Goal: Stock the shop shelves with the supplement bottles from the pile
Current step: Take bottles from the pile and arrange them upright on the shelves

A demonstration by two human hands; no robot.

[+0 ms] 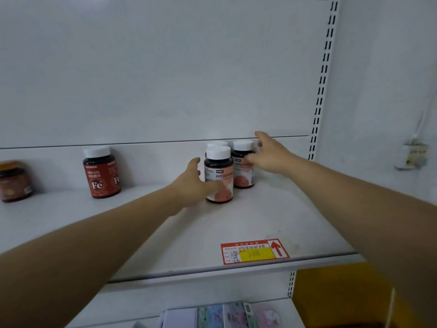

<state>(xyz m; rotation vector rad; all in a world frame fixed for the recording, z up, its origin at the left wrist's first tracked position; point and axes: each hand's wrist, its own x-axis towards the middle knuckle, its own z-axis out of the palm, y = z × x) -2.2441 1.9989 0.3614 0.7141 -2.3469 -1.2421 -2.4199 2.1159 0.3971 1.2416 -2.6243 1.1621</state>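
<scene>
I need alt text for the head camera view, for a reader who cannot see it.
Two bare hands reach onto a white shelf: the left hand holds the front pink-label bottle, the right hand touches the one behind. A red bottle stands further left.

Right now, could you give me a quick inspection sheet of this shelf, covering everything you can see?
Surface: white shelf, upright bottles towards the back.
Job's things: three pink-label bottles clustered; front one, right one, a third's cap behind.
Clutter: red Fe bottle; brown jar at left edge; price tag on front lip.
Hands: left hand holds the front bottle; right hand touches the right one, grip unclear.
Cables: white cord on right wall.
Surroundings: boxes on lower shelf; yellow surface at lower right.
</scene>
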